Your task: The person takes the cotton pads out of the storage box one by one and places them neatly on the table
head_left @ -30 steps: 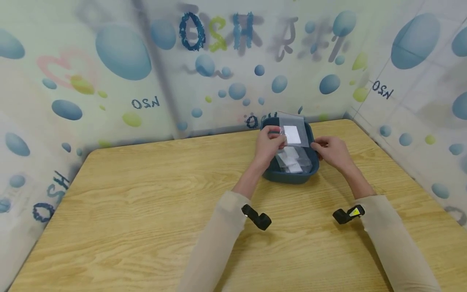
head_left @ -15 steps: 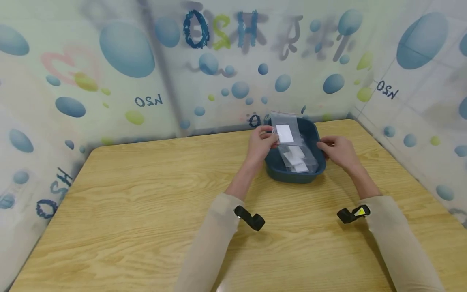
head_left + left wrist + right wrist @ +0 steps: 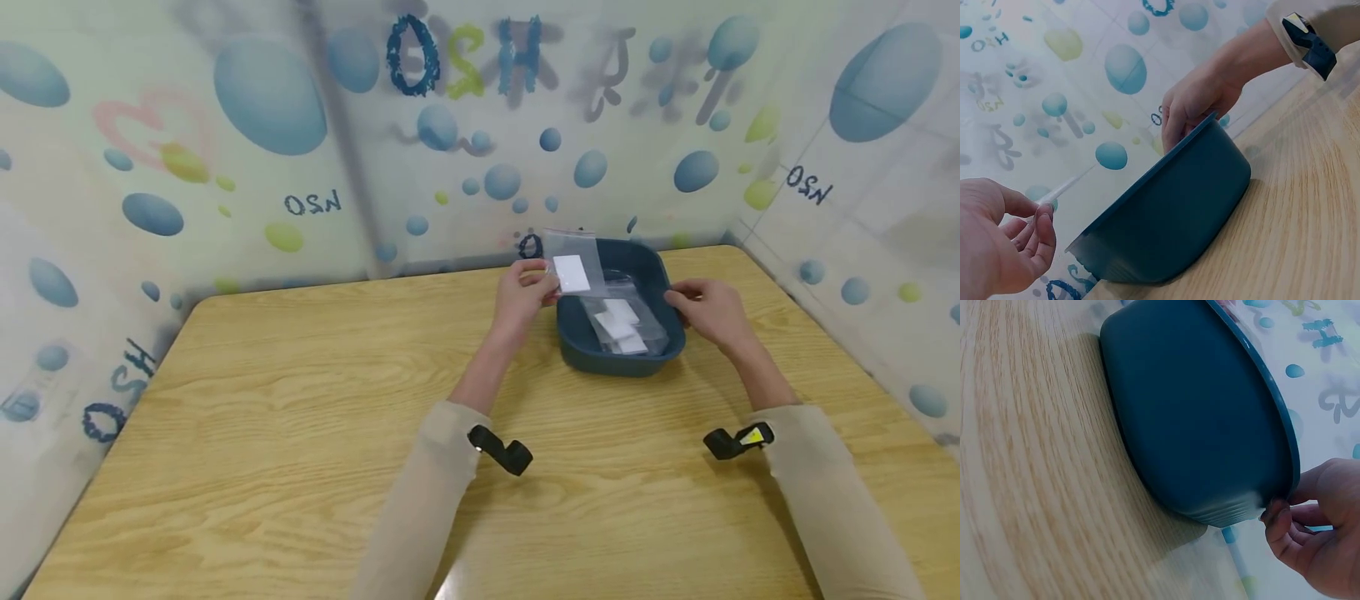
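Note:
My left hand [image 3: 522, 292] pinches a clear zip bag [image 3: 588, 247] with a white square card [image 3: 572, 273] inside. It holds the bag up at the left rim of a dark blue plastic basin [image 3: 622, 364]. Several more clear bags with white cards [image 3: 622, 327] lie in the basin. My right hand [image 3: 708, 310] grips the basin's right rim between thumb and fingers; in the right wrist view the fingers [image 3: 1280, 534] curl under that rim. The left wrist view shows the bag edge-on between the left thumb and fingers.
The basin stands near the far right of a wooden table [image 3: 300, 417]. Behind it hangs a wall covering [image 3: 450, 167] printed with blue and green dots. Each sleeve carries a black wrist camera, one on the left [image 3: 500, 450] and one on the right [image 3: 738, 441].
My left hand has carried the bag leftward, from over the basin to its left rim. My right hand keeps hold of the right rim. The whole view has shifted slightly.

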The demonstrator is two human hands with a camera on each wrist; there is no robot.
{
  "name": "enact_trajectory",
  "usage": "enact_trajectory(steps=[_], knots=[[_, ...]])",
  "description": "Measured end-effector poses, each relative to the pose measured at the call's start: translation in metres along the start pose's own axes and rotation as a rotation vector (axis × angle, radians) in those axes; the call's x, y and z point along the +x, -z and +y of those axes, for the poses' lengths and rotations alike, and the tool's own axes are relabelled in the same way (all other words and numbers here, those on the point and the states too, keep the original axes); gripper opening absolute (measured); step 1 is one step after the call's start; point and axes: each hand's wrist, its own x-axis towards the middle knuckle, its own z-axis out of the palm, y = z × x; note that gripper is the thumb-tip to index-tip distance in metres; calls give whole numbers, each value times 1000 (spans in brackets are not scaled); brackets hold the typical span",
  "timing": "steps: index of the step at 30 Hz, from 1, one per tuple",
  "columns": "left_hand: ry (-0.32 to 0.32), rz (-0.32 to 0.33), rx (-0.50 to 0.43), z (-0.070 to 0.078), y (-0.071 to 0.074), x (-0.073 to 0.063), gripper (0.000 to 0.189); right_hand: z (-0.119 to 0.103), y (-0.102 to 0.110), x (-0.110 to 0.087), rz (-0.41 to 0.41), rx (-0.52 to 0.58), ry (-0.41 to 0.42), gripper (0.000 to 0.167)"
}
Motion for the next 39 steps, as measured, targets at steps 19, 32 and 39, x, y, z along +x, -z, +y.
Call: enact_trajectory(steps=[19,32,39], knots=[[17,49,33,-1,21,4,30,10,6,-1,-1,4,-19,44],[17,88,27,-4,37,9,28,9,9,-1,-11,9,-30,47],[42,136,14,-11,44,15,33,9,9,0,-19,25,-43,48]])
